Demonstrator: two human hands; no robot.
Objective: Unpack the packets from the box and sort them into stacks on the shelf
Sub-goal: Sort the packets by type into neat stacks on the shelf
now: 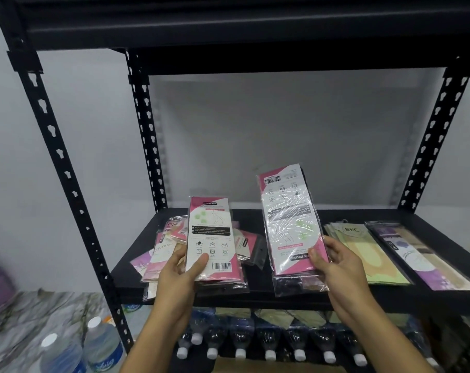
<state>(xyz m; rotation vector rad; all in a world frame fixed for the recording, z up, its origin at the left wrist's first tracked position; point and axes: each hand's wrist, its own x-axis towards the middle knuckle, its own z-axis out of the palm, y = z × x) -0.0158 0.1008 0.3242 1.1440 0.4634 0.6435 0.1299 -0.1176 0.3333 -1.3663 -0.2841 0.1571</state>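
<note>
My left hand (181, 270) grips a pink and white packet (211, 238) by its lower end, lifted above a loose pile of pink packets (161, 254) on the left of the black shelf (255, 294). My right hand (336, 259) grips a second pink and white packet (287, 219) in clear wrap, tilted upright above the shelf's middle. A green stack of packets (368, 254) and a purple stack of packets (416, 254) lie flat on the right of the shelf. No box is in view.
Black perforated uprights (53, 146) frame the rack. Below the shelf lies a row of water bottles (268, 343) with white caps. Two more bottles (94, 348) stand on the marble floor at lower left. A grey wall is behind.
</note>
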